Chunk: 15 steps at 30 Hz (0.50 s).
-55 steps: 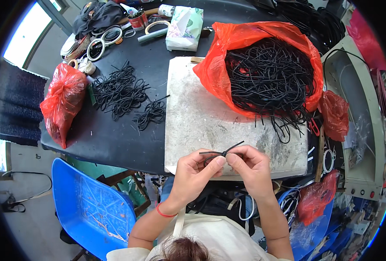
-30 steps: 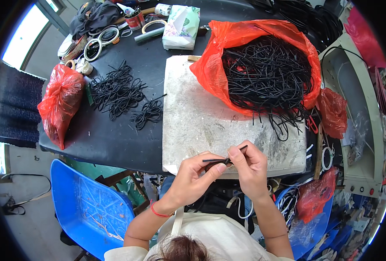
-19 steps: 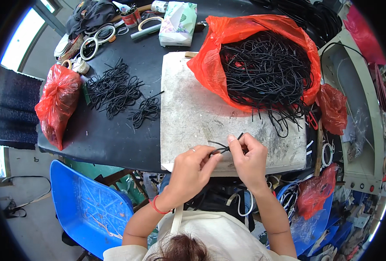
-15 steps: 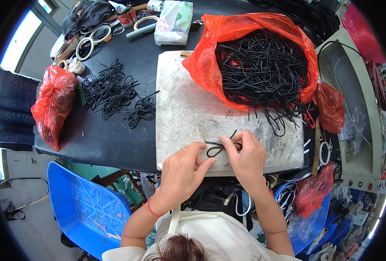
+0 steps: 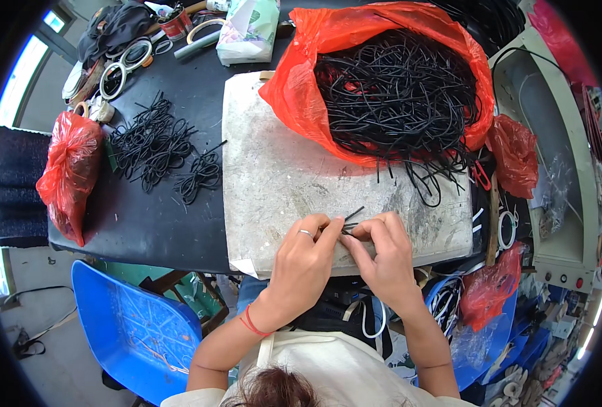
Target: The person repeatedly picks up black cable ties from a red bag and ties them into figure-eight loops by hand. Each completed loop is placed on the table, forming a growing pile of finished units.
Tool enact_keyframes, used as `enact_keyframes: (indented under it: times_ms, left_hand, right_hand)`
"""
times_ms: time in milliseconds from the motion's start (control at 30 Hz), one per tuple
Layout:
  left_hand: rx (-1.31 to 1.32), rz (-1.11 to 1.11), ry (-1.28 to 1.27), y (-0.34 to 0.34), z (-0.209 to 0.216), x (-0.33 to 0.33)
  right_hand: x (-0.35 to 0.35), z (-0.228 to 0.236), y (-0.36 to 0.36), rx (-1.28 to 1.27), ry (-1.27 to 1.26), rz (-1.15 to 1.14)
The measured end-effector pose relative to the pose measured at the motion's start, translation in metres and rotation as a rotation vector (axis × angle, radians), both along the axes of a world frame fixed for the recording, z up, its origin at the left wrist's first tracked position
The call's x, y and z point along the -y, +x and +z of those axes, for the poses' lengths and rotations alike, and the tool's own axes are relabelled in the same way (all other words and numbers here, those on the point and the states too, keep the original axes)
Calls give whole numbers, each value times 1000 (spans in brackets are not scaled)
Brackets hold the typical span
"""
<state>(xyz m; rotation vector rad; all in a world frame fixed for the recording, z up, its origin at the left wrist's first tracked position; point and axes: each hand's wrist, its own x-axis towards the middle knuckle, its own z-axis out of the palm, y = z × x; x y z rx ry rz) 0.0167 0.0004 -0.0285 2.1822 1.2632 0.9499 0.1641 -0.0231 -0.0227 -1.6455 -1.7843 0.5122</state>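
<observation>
Close together above the near edge of a stained white board (image 5: 281, 169), both my hands grip one short black cord (image 5: 354, 213). My left hand (image 5: 306, 254), with a ring on one finger, pinches it between thumb and fingers. From the other side my right hand (image 5: 384, 254) is closed on it as well. Cord ends poke out between the fingertips; the rest of the cord is hidden by them. Beyond the hands, an open red plastic bag (image 5: 294, 88) spills a heap of loose black cords (image 5: 396, 95) onto the board.
Left of the board, bundled black cords (image 5: 155, 146) lie on the black tabletop (image 5: 158, 227). A tied red bag (image 5: 70, 169) stands at the left edge. Tissues (image 5: 249, 34) and tape rolls (image 5: 113, 80) sit at the back. A blue chair (image 5: 135, 329) is at lower left.
My left hand has moved right and up to meet my right hand at the cord. The cord's loops, visible before, are now covered by my fingers. The whole view has shifted slightly.
</observation>
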Motion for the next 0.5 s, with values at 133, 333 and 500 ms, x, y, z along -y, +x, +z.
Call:
enact_keyframes:
  times_ms: [133,333,500]
  left_hand:
    - [-37,-61,-63,-2,7,-6]
    - [-133,-49,-49,5,8,-6]
    - [-145,-34,-70,6,9,-4]
  right_hand:
    - [-3,-2,-2,84,27,41]
    - [-5,-6,-3,72,41,42]
    - [-5,-6,-2,45,38,60]
